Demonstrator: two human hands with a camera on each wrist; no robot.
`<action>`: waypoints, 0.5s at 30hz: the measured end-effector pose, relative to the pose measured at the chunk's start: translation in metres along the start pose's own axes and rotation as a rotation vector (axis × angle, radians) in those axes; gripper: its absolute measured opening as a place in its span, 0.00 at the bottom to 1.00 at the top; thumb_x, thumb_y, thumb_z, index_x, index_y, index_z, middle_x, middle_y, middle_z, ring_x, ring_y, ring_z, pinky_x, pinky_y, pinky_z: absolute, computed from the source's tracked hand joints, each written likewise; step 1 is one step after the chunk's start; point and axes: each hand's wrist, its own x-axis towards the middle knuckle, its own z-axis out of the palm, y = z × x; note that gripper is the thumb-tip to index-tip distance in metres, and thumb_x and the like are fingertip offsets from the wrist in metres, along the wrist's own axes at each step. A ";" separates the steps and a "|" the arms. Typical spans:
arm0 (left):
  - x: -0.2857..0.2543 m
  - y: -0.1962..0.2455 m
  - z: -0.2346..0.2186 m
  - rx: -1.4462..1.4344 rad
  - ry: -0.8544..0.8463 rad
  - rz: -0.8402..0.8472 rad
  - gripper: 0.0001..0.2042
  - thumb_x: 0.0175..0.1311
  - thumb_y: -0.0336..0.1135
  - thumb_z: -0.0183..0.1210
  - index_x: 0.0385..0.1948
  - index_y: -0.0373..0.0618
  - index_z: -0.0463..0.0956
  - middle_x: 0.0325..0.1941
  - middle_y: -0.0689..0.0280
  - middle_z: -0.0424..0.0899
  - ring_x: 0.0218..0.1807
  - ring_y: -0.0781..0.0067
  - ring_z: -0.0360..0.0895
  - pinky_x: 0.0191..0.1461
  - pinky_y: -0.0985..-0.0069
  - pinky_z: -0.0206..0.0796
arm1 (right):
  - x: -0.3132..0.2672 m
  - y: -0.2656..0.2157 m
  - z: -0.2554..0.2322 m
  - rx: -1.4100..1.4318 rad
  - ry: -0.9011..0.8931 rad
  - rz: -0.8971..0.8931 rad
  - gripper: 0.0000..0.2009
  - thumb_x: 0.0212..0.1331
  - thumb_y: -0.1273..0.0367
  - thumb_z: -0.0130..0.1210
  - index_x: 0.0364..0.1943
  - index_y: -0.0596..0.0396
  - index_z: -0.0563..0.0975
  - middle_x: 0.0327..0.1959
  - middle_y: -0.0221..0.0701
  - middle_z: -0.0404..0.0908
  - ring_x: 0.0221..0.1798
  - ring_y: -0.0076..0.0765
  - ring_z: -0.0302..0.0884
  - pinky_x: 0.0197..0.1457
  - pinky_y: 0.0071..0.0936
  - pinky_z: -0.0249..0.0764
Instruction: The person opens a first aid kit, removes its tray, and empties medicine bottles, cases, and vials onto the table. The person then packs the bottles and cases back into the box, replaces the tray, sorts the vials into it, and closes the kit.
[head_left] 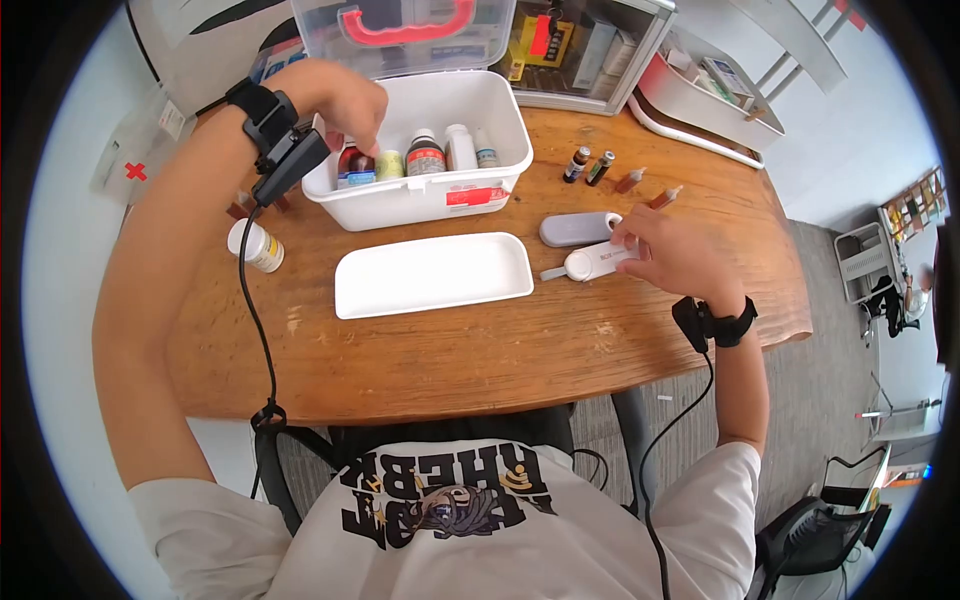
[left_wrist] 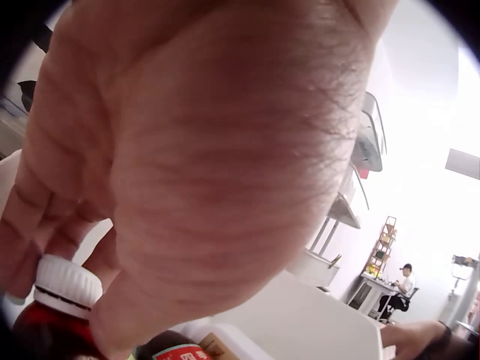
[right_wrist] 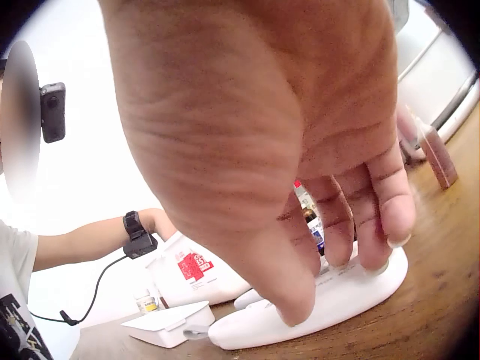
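Observation:
My left hand [head_left: 345,105] reaches down into the left end of a white medicine box [head_left: 410,205] with a raised clear lid. Its thumb and fingers grip a dark red bottle [left_wrist: 56,330] just under the white cap [left_wrist: 69,283]. Beside that bottle in the box stand a yellow-green container [head_left: 389,166], a brown bottle with a red label [head_left: 426,158] and a white bottle [head_left: 460,148]. On the right of the table, my right hand [head_left: 672,250] pinches a long white handheld device [head_left: 592,262] with a grey strap, thumb on the near side, fingers on the far side.
A shallow white tray [head_left: 435,278] lies in front of the box. Behind the white device is a grey-lilac case [head_left: 575,229]. Two small dark vials [head_left: 577,164] and two brown droppers [head_left: 630,181] stand further back. A white pill bottle [head_left: 262,250] sits at left.

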 end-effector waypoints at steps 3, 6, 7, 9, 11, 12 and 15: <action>-0.016 -0.008 0.006 -0.148 0.118 0.121 0.15 0.54 0.39 0.64 0.33 0.34 0.80 0.27 0.54 0.83 0.27 0.63 0.82 0.31 0.68 0.73 | 0.005 -0.001 0.005 0.096 -0.055 0.045 0.12 0.50 0.69 0.65 0.36 0.58 0.76 0.31 0.38 0.80 0.37 0.48 0.78 0.42 0.38 0.73; -0.042 -0.015 0.025 -0.098 0.490 0.250 0.12 0.54 0.35 0.63 0.36 0.37 0.76 0.32 0.58 0.82 0.33 0.67 0.81 0.34 0.70 0.71 | 0.009 0.000 0.006 0.078 -0.087 0.021 0.11 0.52 0.68 0.65 0.35 0.57 0.76 0.30 0.38 0.80 0.36 0.47 0.78 0.41 0.37 0.73; -0.055 -0.017 0.030 -0.099 0.492 0.239 0.12 0.54 0.35 0.63 0.36 0.37 0.76 0.32 0.58 0.82 0.33 0.67 0.81 0.34 0.70 0.71 | 0.011 -0.003 0.005 0.078 -0.086 0.010 0.11 0.52 0.68 0.65 0.35 0.57 0.76 0.30 0.38 0.80 0.36 0.47 0.78 0.41 0.37 0.73; -0.087 -0.024 0.037 -0.153 0.896 0.251 0.12 0.59 0.35 0.61 0.41 0.40 0.76 0.40 0.61 0.78 0.41 0.65 0.76 0.45 0.72 0.68 | 0.011 -0.011 -0.002 0.001 -0.143 0.044 0.11 0.54 0.67 0.63 0.37 0.57 0.77 0.30 0.38 0.80 0.35 0.46 0.78 0.40 0.36 0.73; -0.133 -0.030 0.041 -0.356 1.020 0.203 0.11 0.61 0.35 0.60 0.41 0.41 0.75 0.37 0.66 0.79 0.38 0.75 0.75 0.42 0.76 0.67 | 0.014 -0.015 -0.009 -0.039 -0.126 -0.001 0.10 0.55 0.67 0.63 0.37 0.57 0.77 0.30 0.37 0.80 0.35 0.45 0.78 0.40 0.35 0.73; -0.151 -0.037 0.046 -0.415 1.085 0.189 0.10 0.62 0.35 0.60 0.41 0.41 0.75 0.36 0.68 0.78 0.37 0.79 0.74 0.41 0.78 0.66 | 0.015 -0.018 -0.015 -0.084 -0.105 -0.046 0.10 0.56 0.67 0.62 0.38 0.57 0.78 0.30 0.37 0.80 0.35 0.44 0.78 0.40 0.34 0.73; -0.191 -0.074 0.065 -0.476 1.116 0.051 0.10 0.64 0.35 0.59 0.41 0.41 0.75 0.34 0.69 0.78 0.34 0.84 0.73 0.37 0.81 0.65 | 0.030 -0.059 -0.052 -0.067 -0.087 0.085 0.10 0.57 0.66 0.61 0.38 0.57 0.78 0.30 0.37 0.80 0.35 0.40 0.78 0.39 0.33 0.73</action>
